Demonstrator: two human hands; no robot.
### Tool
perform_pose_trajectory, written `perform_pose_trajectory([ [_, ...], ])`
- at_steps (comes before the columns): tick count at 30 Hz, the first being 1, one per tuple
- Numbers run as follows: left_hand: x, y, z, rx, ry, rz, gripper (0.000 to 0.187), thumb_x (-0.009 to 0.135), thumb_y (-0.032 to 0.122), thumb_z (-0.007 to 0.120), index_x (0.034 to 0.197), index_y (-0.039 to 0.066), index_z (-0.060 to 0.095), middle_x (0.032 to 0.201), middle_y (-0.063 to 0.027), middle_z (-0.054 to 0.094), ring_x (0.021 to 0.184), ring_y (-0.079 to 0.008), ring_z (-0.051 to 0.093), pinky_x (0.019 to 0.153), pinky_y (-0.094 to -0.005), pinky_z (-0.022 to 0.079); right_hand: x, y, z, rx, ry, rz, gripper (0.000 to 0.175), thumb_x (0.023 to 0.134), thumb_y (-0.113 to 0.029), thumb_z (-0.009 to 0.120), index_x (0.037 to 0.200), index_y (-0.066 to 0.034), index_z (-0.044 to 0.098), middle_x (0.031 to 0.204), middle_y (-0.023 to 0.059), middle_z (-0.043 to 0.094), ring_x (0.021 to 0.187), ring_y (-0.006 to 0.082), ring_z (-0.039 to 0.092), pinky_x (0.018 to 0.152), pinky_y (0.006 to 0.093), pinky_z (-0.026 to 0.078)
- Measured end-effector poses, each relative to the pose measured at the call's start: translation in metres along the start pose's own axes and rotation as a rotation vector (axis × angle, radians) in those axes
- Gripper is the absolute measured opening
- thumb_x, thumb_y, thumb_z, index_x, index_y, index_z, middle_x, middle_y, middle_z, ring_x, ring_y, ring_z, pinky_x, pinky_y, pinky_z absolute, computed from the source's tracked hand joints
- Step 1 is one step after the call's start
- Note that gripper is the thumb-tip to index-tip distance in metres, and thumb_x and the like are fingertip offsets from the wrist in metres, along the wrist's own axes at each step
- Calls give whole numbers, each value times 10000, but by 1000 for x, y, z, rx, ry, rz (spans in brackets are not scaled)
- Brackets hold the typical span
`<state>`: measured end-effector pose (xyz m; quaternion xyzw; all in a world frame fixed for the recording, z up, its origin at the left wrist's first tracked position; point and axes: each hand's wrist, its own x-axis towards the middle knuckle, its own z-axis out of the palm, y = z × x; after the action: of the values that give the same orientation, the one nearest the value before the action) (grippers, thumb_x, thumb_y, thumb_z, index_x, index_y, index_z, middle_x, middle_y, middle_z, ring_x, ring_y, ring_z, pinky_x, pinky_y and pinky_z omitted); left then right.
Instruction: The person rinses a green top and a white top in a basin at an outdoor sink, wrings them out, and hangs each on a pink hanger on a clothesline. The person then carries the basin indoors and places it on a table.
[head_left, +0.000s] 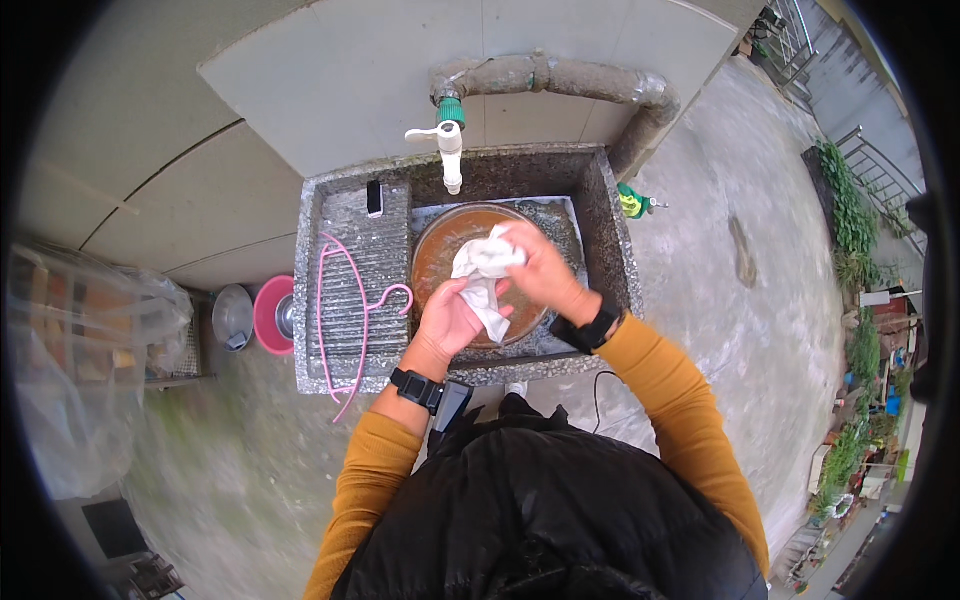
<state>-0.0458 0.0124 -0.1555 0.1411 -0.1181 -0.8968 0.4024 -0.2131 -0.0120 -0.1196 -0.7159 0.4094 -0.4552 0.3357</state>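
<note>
A crumpled white cloth (484, 259) is held between my hands above a round brown basin (435, 240). My right hand (536, 259) grips the cloth's upper bunched part and looks slightly blurred. Palm up, my left hand (454, 315) supports the lower part, with the cloth lying over its fingers. The basin sits in the well of a speckled stone sink (611, 225). Left of the basin, a pink plastic hanger (365, 292) lies across the ribbed washboard (341, 202), one end jutting past the sink's front edge.
A white tap (450, 154) hangs over the sink, fed by a wrapped pipe (592, 81). Beside the sink at left stand a pink basin (268, 315) and a metal bowl (232, 311). A lower tap (651, 204) is at right. Plastic sheeting (82, 375) covers a shelf.
</note>
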Motion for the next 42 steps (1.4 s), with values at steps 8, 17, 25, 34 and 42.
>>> perform_pose_trajectory([
  [8, -3, -16, -15, 117, 227, -41, 375, 821, 156, 586, 1148, 21, 462, 1023, -112, 573, 950, -224, 566, 853, -365, 455, -37, -14, -22, 235, -584, 86, 383, 746, -50, 576, 1123, -15, 521, 1150, 153, 526, 1069, 215, 522, 924, 327, 386],
  [17, -4, 7, 30, 471, 54, -150, 378, 755, 57, 649, 1097, 17, 494, 983, -59, 578, 892, -144, 577, 742, -280, 492, -7, -23, -42, -877, -626, -681, 607, 695, -196, 604, 1267, -178, 403, 1307, 70, 383, 1233, 245, 332, 980, 413, 300],
  [25, 26, 1, 30, 1283, 217, 40, 281, 663, 44, 628, 932, -6, 561, 851, -81, 603, 783, -192, 582, 650, -303, 456, 25, 5, -19, -895, -708, -590, 592, 724, -155, 543, 1284, -112, 356, 807, 78, 545, 783, 218, 598, 538, 345, 487],
  [34, 29, 9, 2, 2270, 167, 334, 377, 691, 105, 630, 1034, 32, 491, 911, -175, 587, 854, -337, 568, 721, -390, 461, -4, 49, 6, 436, -636, 595, 605, 734, -112, 620, 1244, -25, 305, 902, 81, 561, 719, 171, 571, 574, 320, 477],
  [42, 12, 12, -2, 1044, 352, -39, 333, 722, 6, 559, 1048, 55, 511, 823, -52, 574, 699, -172, 573, 568, -255, 454, -24, -6, -55, -611, -383, -412, 754, 642, -271, 715, 1295, -154, 356, 1268, 128, 390, 1175, 296, 383, 980, 468, 293],
])
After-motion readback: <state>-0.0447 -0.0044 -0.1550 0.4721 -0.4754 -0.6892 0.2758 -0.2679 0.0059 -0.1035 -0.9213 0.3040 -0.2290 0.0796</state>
